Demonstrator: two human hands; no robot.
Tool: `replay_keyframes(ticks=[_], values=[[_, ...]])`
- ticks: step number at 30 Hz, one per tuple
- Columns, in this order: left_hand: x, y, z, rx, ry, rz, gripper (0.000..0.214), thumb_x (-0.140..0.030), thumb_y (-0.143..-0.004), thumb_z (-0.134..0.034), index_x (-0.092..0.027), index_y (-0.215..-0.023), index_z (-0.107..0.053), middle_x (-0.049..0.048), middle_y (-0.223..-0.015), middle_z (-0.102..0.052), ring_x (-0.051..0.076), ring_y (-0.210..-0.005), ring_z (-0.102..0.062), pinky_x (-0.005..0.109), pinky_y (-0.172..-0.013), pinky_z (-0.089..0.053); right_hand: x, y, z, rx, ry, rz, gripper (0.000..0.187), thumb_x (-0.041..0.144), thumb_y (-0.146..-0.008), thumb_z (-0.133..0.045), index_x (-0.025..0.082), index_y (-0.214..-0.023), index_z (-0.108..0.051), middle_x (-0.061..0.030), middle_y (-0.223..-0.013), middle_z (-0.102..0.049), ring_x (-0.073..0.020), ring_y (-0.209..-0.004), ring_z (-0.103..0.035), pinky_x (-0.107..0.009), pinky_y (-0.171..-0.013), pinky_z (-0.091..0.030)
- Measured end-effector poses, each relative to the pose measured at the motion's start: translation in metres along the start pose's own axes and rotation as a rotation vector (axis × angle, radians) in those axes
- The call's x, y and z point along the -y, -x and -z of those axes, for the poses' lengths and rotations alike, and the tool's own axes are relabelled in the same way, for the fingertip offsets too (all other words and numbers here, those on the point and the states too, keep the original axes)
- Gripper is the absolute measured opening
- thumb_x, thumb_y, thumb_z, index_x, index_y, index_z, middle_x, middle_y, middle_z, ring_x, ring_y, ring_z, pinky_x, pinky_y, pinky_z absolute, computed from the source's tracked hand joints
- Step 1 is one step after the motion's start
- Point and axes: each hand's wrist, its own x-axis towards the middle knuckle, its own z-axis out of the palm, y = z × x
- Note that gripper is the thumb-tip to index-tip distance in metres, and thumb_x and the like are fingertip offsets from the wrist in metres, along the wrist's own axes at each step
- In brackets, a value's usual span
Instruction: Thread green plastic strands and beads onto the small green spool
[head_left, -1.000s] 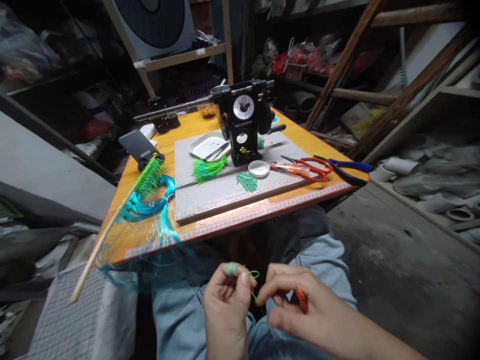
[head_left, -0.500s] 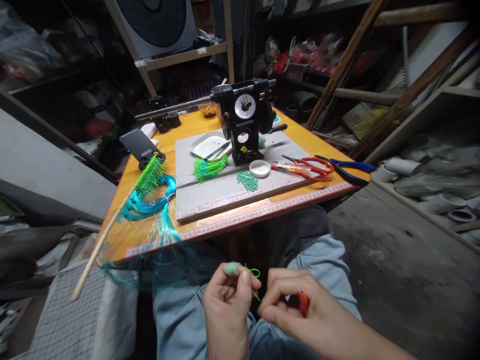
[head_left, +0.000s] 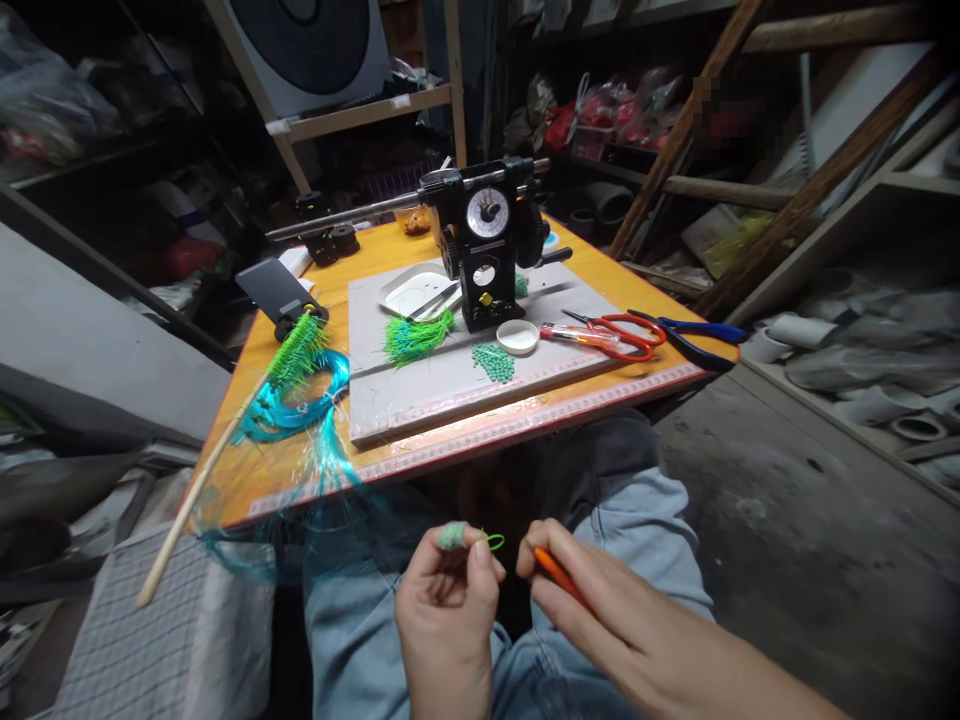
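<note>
My left hand (head_left: 448, 605) is closed in a pinch on a thin bright green cord (head_left: 495, 542), which sticks out as a small loop past the thumb and fingertip. Greenish tape (head_left: 451, 536) wraps one finger of that hand. To its right, my right hand (head_left: 581, 590) is closed around an orange tool (head_left: 559, 575); only a slim stretch of its handle shows, and its working end is hidden by the fingers. The two hands are a little apart above my lap. On the board lies a bundle of similar green cords (head_left: 418, 336).
A wooden table (head_left: 247, 480) with a grey board (head_left: 405, 415) bears a black winding machine (head_left: 491, 250), green beads (head_left: 493, 363), a white dish (head_left: 517, 337), red-handled scissors (head_left: 637, 335) and blue pliers (head_left: 697, 335). Blue line (head_left: 330, 385) and a stick (head_left: 202, 490) overhang the left edge.
The orange tool has swung forward between my right thumb and fingers from inside the palm. The green cord's loop shows smaller, its hanging tail is out of sight, and my left hand moved slightly left.
</note>
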Motion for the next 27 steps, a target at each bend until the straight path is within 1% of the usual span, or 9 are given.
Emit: replay_keyframes(ticks=[3, 6, 8, 10, 13, 16, 19, 23, 27], values=[[0.000, 0.002, -0.003, -0.008, 0.002, -0.017, 0.028, -0.036, -0.054, -0.088, -0.018, -0.066, -0.070, -0.0054, -0.055, -0.064, 0.004, -0.048, -0.058, 0.008, -0.051, -0.046, 0.000, 0.002, -0.002, -0.022, 0.030, 0.126, 0.018, 0.028, -0.100, -0.035, 0.026, -0.105, -0.052, -0.0033, -0.101, -0.061, -0.0164, -0.096, -0.059, -0.025, -0.085, -0.047], [0.002, 0.004, -0.003, -0.004, -0.048, -0.033, 0.028, -0.037, -0.054, -0.087, -0.018, -0.065, -0.070, -0.0036, -0.058, -0.066, 0.006, -0.052, -0.060, 0.010, -0.054, -0.049, -0.003, 0.000, -0.008, -0.083, -0.017, 0.133, 0.021, 0.030, -0.099, -0.039, 0.027, -0.111, -0.056, -0.0046, -0.106, -0.061, -0.0182, -0.103, -0.058, -0.027, -0.090, -0.047], [0.004, 0.005, 0.000, 0.030, -0.058, -0.020, 0.029, -0.037, -0.054, -0.087, -0.017, -0.064, -0.069, -0.0037, -0.057, -0.064, 0.005, -0.051, -0.057, 0.009, -0.051, -0.046, -0.006, -0.004, -0.013, -0.124, -0.143, 0.053, 0.025, 0.033, -0.099, -0.041, 0.027, -0.119, -0.055, -0.0045, -0.101, -0.061, -0.0174, -0.093, -0.061, -0.027, -0.081, -0.051], [0.005, 0.003, 0.003, 0.104, -0.022, 0.044, 0.029, -0.036, -0.057, -0.086, -0.016, -0.064, -0.067, -0.0050, -0.052, -0.059, 0.002, -0.045, -0.049, 0.007, -0.046, -0.040, -0.009, -0.008, -0.016, -0.129, -0.363, -0.036, 0.031, 0.038, -0.099, -0.041, 0.027, -0.126, -0.051, -0.0020, -0.088, -0.059, -0.0132, -0.070, -0.060, -0.023, -0.061, -0.052], [0.004, 0.000, 0.009, 0.199, 0.039, 0.143, 0.030, -0.037, -0.061, -0.084, -0.015, -0.063, -0.064, -0.0063, -0.046, -0.052, 0.002, -0.043, -0.043, 0.009, -0.046, -0.038, -0.011, -0.012, -0.013, -0.116, -0.555, -0.001, 0.028, 0.037, -0.097, -0.047, 0.027, -0.120, -0.059, 0.0003, -0.081, -0.057, -0.0091, -0.058, -0.054, -0.019, -0.050, -0.047], [0.002, -0.002, 0.011, 0.191, -0.010, 0.104, 0.026, -0.033, -0.062, -0.084, -0.015, -0.064, -0.064, -0.0056, -0.047, -0.053, 0.003, -0.043, -0.044, 0.010, -0.045, -0.037, -0.012, -0.012, -0.003, -0.126, -0.317, 0.195, 0.021, 0.025, -0.094, -0.055, 0.028, -0.110, -0.068, -0.0011, -0.085, -0.063, -0.0107, -0.070, -0.058, -0.021, -0.062, -0.047], [-0.001, 0.001, 0.008, 0.130, -0.173, -0.032, 0.014, -0.018, -0.061, -0.080, -0.017, -0.064, -0.066, -0.0039, -0.056, -0.061, 0.005, -0.049, -0.050, 0.010, -0.048, -0.039, -0.011, -0.010, 0.003, -0.175, -0.056, 0.343, 0.030, 0.014, -0.093, -0.052, 0.026, -0.117, -0.066, -0.0032, -0.087, -0.065, -0.0132, -0.076, -0.060, -0.025, -0.068, -0.045], [-0.004, 0.005, 0.005, 0.160, -0.271, -0.062, 0.008, -0.014, -0.064, -0.072, -0.019, -0.065, -0.065, -0.0035, -0.057, -0.062, 0.007, -0.052, -0.054, 0.014, -0.052, -0.042, -0.011, -0.006, 0.003, -0.278, -0.083, 0.297, 0.032, 0.012, -0.093, -0.051, 0.025, -0.121, -0.061, -0.0033, -0.092, -0.067, -0.0128, -0.079, -0.062, -0.023, -0.068, -0.047], [-0.005, 0.004, 0.008, 0.222, -0.314, -0.070, 0.007, -0.019, -0.073, -0.065, -0.019, -0.067, -0.063, -0.0033, -0.055, -0.061, 0.010, -0.051, -0.055, 0.018, -0.052, -0.043, -0.011, -0.005, 0.009, -0.162, -0.093, 0.322, 0.026, 0.014, -0.093, -0.054, 0.025, -0.113, -0.065, -0.0012, -0.087, -0.068, -0.0119, -0.076, -0.063, -0.022, -0.068, -0.047]])
